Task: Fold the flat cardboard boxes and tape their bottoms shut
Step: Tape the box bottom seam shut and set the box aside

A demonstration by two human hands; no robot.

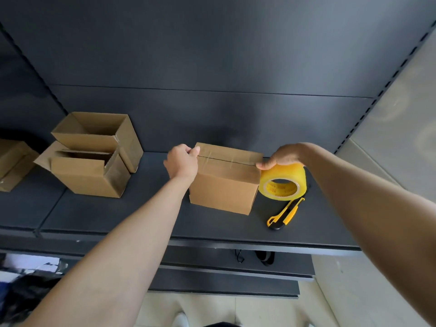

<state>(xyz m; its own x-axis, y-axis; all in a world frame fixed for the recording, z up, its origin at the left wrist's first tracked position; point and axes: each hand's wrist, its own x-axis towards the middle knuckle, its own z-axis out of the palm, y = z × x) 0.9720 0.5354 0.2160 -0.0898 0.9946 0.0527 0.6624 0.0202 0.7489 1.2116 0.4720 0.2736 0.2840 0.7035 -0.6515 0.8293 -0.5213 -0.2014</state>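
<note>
Head cam looking down at a dark shelf. The cardboard box being taped sits about mid-shelf, flaps closed on top, with a clear tape strip running along the seam from left to right. It's shiny and pretty hard to see apart from the glare.

The left hand is at the box's far left top corner, fingers curled over that edge and thumb on top where the tape starts. The fingertips go behind the box, so how far they wrap I can't tell. The right hand grips the yellowish tape roll from above, right against the box's right top edge, with one fingertip on that edge. The rest of the fingers are hidden behind the roll.

A yellow utility knife lies on the shelf just near of the roll; can't make out if the blade is out.

Off to the left are two open boxes touching each other, far one and near one, flaps up. Another box is cut off by the left edge of the shot.

Below, a lower shelf has some dark bits I can't identify. The bottom left corner is just a blurry mess.
</note>
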